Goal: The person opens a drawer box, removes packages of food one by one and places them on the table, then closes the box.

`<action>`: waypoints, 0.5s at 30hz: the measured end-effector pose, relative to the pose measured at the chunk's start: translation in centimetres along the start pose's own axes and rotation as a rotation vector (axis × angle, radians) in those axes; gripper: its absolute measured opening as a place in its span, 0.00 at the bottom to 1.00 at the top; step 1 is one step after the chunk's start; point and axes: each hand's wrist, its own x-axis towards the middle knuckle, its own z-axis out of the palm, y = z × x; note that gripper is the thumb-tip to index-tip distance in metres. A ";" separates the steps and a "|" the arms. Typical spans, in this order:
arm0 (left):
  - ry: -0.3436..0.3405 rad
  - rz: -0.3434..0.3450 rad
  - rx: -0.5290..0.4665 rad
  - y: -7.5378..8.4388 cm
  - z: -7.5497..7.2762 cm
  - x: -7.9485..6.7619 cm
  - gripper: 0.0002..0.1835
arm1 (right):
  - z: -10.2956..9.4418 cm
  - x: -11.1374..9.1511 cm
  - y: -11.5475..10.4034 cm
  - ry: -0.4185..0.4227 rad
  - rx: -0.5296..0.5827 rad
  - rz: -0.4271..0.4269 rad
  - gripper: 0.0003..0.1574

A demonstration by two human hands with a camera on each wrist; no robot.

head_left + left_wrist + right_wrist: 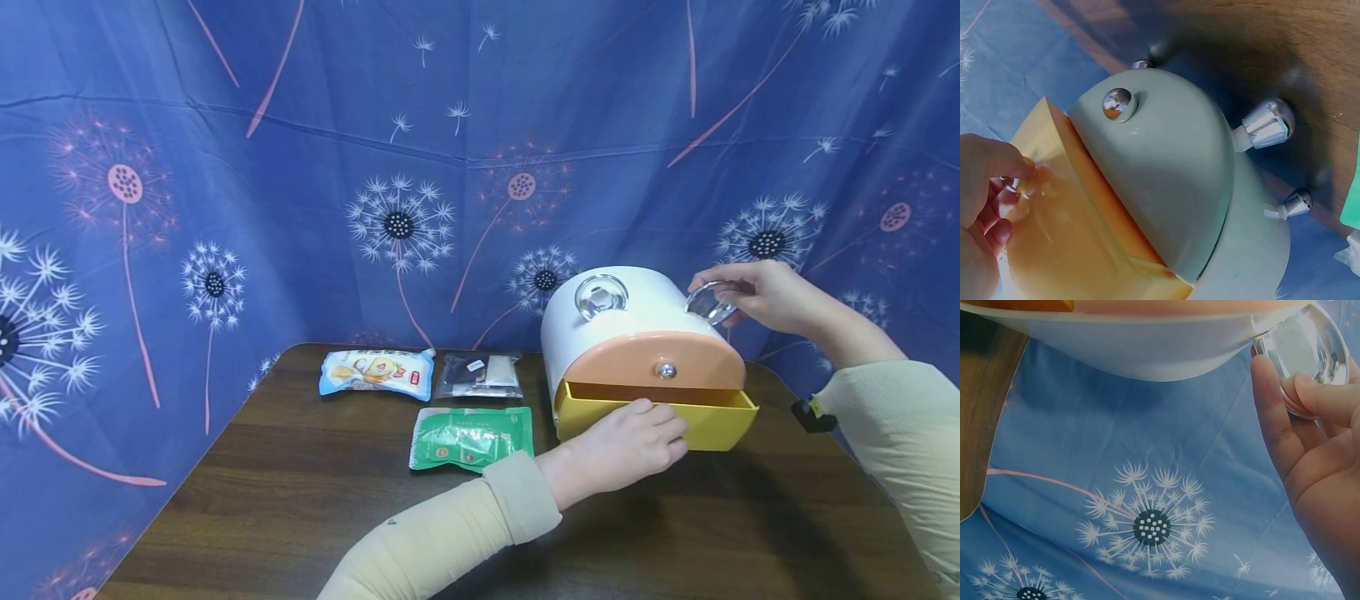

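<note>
- Drawer box (637,312): white, round-topped, with an orange front panel (637,358); it stands at the right rear of the desk, near the cloth backdrop.
- Desk (315,500): dark brown with a wood grain and rounded rear corners; a shadow falls across its right part.
- Cloth backdrop (300,225): blue, printed with white and pink dandelions, hanging in shallow folds behind the desk.
- Packets, left of the box: a blue-and-white packet (378,373) at the rear, a clear packet (480,377) just beside it, and a green packet (468,437) nearer the person.
- Yellow drawer (712,421): lowest part of the box, standing partly pulled out, its interior visible below the panel. A silver knob (665,372) sits on the panel above.
- Left hand (622,442): fingers bent and nearly closed, pinching the drawer's small shiny handle (1012,183).
- Right hand (768,293): fingers parted only by the thickness of a silver disc (1304,353) at the box's right side, thumb on its face, gripping it. A matching disc (600,296) stands on the box's left side, untouched.
</note>
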 end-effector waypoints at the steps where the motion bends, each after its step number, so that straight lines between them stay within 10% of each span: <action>1: 0.001 -0.001 -0.001 0.0 0.1 0.0 0.13 | 0.0 0.0 0.0 -0.001 0.002 0.001 0.23; 15: 0.002 -0.010 -0.031 -0.6 0.8 0.2 0.13 | 0.0 0.1 -0.1 -0.004 0.007 0.002 0.22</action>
